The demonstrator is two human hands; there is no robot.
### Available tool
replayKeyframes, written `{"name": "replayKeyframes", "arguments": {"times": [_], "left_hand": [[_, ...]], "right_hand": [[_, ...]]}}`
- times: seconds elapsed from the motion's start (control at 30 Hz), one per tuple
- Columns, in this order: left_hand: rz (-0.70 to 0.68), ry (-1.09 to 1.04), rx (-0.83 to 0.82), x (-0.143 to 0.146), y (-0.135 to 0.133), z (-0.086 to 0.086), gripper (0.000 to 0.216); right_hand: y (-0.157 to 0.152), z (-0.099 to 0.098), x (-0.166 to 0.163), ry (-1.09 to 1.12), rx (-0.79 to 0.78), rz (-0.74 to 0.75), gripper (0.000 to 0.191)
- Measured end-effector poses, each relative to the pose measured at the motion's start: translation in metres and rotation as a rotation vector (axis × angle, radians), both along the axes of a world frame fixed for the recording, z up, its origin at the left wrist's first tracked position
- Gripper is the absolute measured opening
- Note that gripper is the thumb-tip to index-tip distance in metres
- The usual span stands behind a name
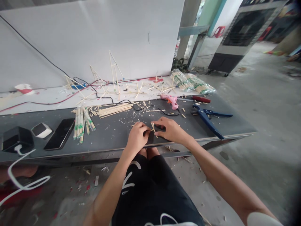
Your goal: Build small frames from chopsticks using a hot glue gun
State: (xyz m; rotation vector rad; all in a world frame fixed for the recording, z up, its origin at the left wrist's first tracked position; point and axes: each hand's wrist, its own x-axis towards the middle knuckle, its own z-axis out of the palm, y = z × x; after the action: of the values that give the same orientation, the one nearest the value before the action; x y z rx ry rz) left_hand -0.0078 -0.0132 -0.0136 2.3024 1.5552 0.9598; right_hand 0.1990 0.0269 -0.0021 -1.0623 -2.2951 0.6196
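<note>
Short pieces of thin wooden stick [153,126] meet between my two hands near the table's front edge. My right hand [171,129] pinches one slanting piece, with the index finger at its upper end and the thumb near its lower end. My left hand [138,137] is closed beside it, its fingertips on a short stick piece that touches the slanting one; the fingers hide most of it. Beyond my hands lie a pink glue gun [171,100] and a pile of loose bamboo sticks [115,110].
Blue-handled cutters [208,117] and a red-handled tool [201,99] lie right. Wrapped chopstick bundles [81,124], a phone [59,134] and a black box [17,139] with a white cable stand left. Stick frames [114,75] and bagged sticks [191,82] line the back.
</note>
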Motion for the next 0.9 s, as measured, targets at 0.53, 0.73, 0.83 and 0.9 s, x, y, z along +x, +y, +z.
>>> {"name": "replayKeyframes", "arguments": {"times": [0.53, 0.73, 0.83, 0.9], "left_hand": [[-0.027, 0.026, -0.018, 0.001, 0.005, 0.001, 0.021], [-0.01, 0.042, -0.007, 0.001, 0.005, -0.002, 0.02], [0.005, 0.058, 0.004, 0.001, 0.005, -0.004, 0.018], [0.006, 0.061, 0.009, 0.001, 0.006, -0.004, 0.018]], "right_hand": [[0.006, -0.002, 0.0, -0.048, -0.033, 0.059, 0.034], [0.006, -0.001, -0.004, 0.136, -0.048, 0.007, 0.039], [0.006, 0.0, -0.01, 0.228, 0.0, 0.031, 0.029], [0.006, -0.001, -0.013, 0.249, 0.041, 0.037, 0.014]]}}
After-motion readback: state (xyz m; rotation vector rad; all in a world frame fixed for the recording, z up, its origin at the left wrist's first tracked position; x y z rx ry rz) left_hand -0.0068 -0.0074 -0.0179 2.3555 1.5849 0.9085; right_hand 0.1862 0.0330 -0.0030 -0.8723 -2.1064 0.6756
